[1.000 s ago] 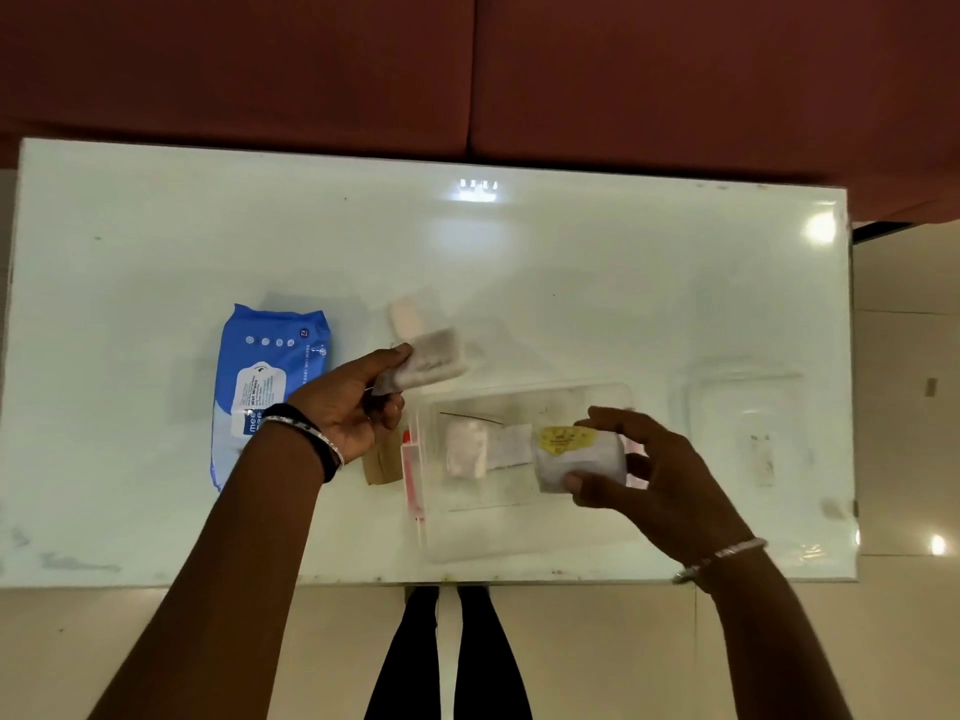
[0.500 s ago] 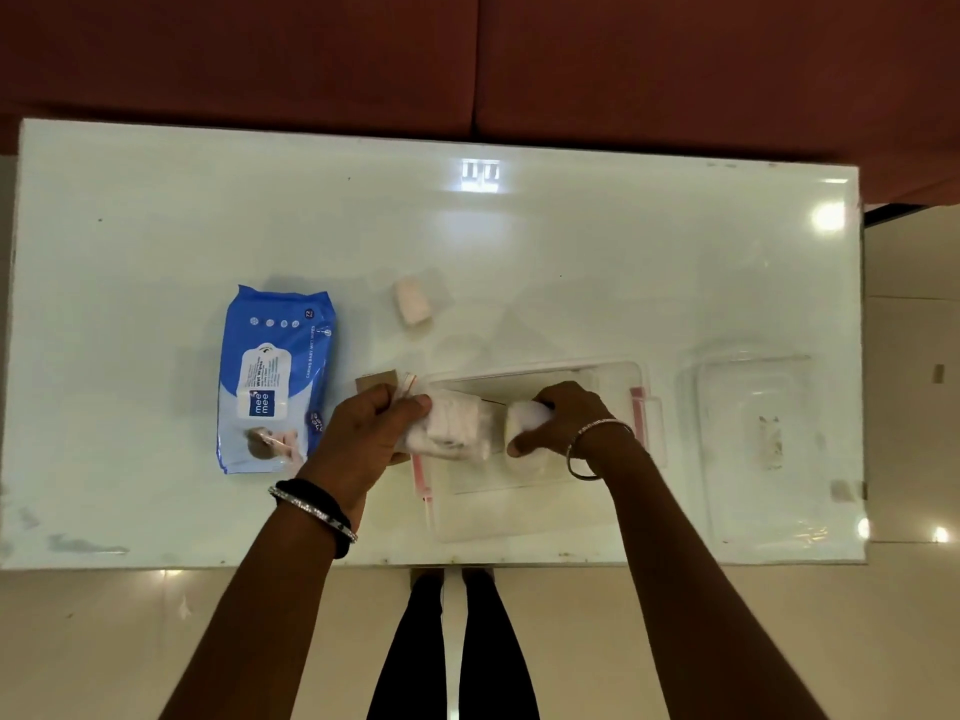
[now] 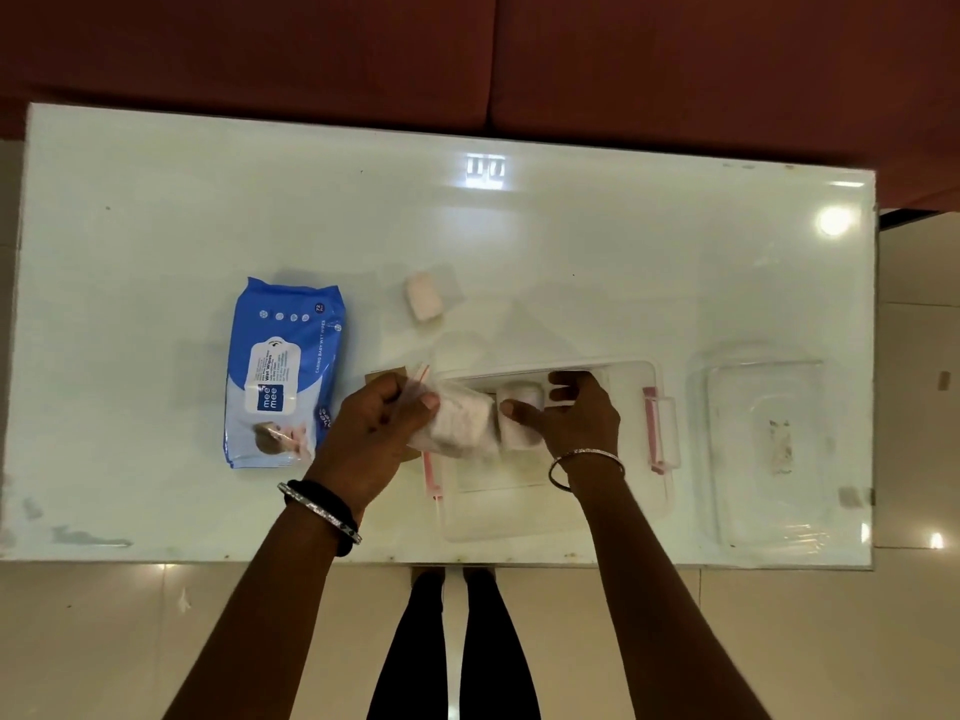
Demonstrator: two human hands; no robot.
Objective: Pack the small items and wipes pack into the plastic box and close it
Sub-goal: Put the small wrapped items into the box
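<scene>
Presently: left hand (image 3: 382,426) grips bag (image 3: 462,420), right hand (image 3: 576,418) grips roll (image 3: 519,415), both over box (image 3: 639,491); wipes (image 3: 283,371), lid (image 3: 769,449) on desk (image 3: 597,262).

Glossy white table (image 3: 156,210); dark red sofa, probably, (image 3: 311,49) behind; beige tiled floor (image 3: 104,641) below.

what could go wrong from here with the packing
1. Both hands, left hand and right hand, crowd small white packets into the plastic box at once; one could slip out over the wall.
2. The wipes pack is bulky and not yet packed; loosely placed packets may leave it too little room, so the lid may not shut.
3. The small pale item lies apart behind the box and could be forgotten.
</scene>
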